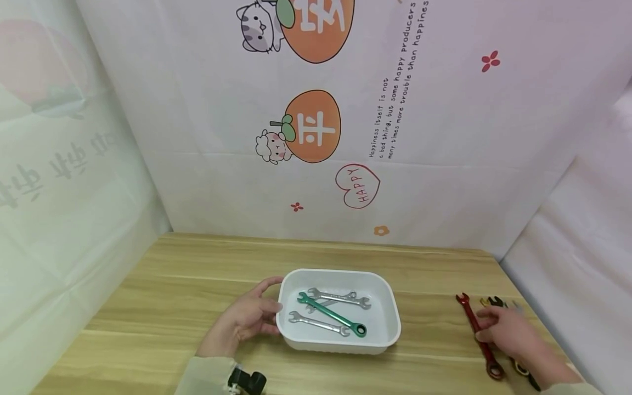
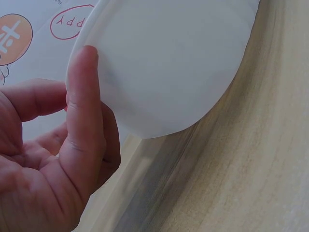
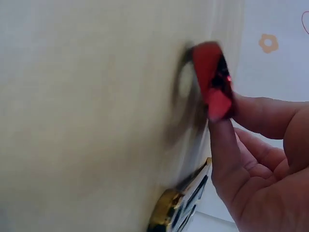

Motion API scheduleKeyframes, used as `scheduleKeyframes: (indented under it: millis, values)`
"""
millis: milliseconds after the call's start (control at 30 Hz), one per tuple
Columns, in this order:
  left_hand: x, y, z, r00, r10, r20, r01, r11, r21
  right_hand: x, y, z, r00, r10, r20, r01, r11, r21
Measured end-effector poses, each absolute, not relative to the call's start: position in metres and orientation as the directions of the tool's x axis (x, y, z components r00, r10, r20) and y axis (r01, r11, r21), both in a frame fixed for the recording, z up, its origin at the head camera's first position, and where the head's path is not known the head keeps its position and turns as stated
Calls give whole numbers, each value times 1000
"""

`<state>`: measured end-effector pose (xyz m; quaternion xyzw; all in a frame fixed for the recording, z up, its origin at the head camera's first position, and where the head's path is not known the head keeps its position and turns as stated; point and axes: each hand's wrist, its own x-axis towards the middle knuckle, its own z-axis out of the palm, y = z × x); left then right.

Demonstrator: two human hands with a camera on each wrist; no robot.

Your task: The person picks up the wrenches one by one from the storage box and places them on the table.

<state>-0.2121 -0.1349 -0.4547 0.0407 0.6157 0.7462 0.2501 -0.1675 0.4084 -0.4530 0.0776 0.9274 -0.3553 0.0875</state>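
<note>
A white plastic tub [image 1: 340,343] holds several wrenches: silver ones, such as the silver open-end wrench [image 1: 318,323], and a green ratchet wrench [image 1: 332,314] lying across them. My left hand [image 1: 254,311] grips the tub's left end at the rim; in the left wrist view its fingers [image 2: 83,96] lie against the outer wall. At the right, my right hand [image 1: 508,332] pinches a red ratchet wrench [image 1: 469,312] between thumb and fingers. In the right wrist view the red wrench [image 3: 212,79] is seen end-on above the table.
More wrenches lie partly hidden under and beyond my right hand, including a black-ended wrench [image 1: 495,301] and a gold-coloured one [image 3: 166,208]. The wooden table [image 1: 207,263] meets a printed white cloth [image 1: 222,192] at the back, with cloth on both sides.
</note>
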Motion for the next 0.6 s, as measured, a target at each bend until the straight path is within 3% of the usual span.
scheduleKeyframes:
  millis: [200, 367, 467, 600]
  values:
    - [-212, -135, -455, -872, 422, -249, -324, -117, 939, -167, 411, -452, -965, 104, -242, 243, 705, -666]
    - [-212, -135, -455, -871, 424, -247, -323, -117, 939, -165, 406, -449, -950, 89, -298, 308, 396, -865]
    - [-212, -135, -456, -870, 428, -245, -323, -118, 939, -164, 404, -451, -933, 55, -356, 360, 212, -909]
    - [-213, -135, -456, -868, 435, -239, -320, -120, 940, -163, 408, -455, -924, 43, -380, 381, 175, -908]
